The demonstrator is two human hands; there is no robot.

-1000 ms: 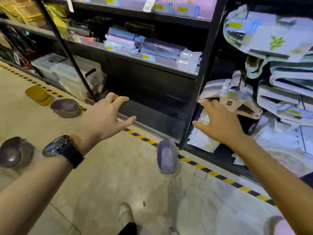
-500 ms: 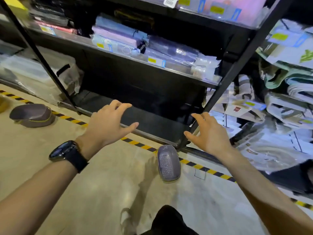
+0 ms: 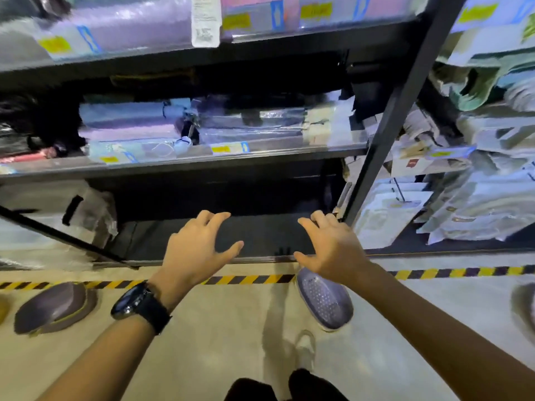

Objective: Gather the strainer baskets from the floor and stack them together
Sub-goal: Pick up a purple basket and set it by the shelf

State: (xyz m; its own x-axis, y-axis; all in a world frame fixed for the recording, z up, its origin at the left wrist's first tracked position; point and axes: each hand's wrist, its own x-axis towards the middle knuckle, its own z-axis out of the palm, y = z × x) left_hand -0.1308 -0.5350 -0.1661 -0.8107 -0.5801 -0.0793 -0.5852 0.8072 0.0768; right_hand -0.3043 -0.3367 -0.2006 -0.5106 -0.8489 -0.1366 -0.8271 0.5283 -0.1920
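"Three shelf levels across the top?" the desk asks.

"Yes. Black metal shelving (image 3: 388,134) packed with wrapped goods, above a pale concrete floor (image 3: 231,342). A yellow-and-black hazard tape (image 3: 252,279) runs along the floor just in front of the lowest shelf."

"And the strainer baskets?"

"All on the floor, on the near side of the tape and well apart. A dark basket (image 3: 55,308) lies at the left, blurred. The purple perforated basket (image 3: 324,305) lies right of centre, one end at the tape. A third basket (image 3: 525,308) is cut off by the right edge, too blurred to describe."

"The hands?"

"Both reach forward, palms down. The left hand (image 3: 197,253) has its fingers spread and slightly bent, and grips nothing. The right hand (image 3: 333,253) is the same, fingers apart, holding nothing. It overlaps the far end of the purple basket in view, but I cannot tell whether it touches it."

"Anything smaller?"

"A black wristwatch (image 3: 130,302) on the left wrist."
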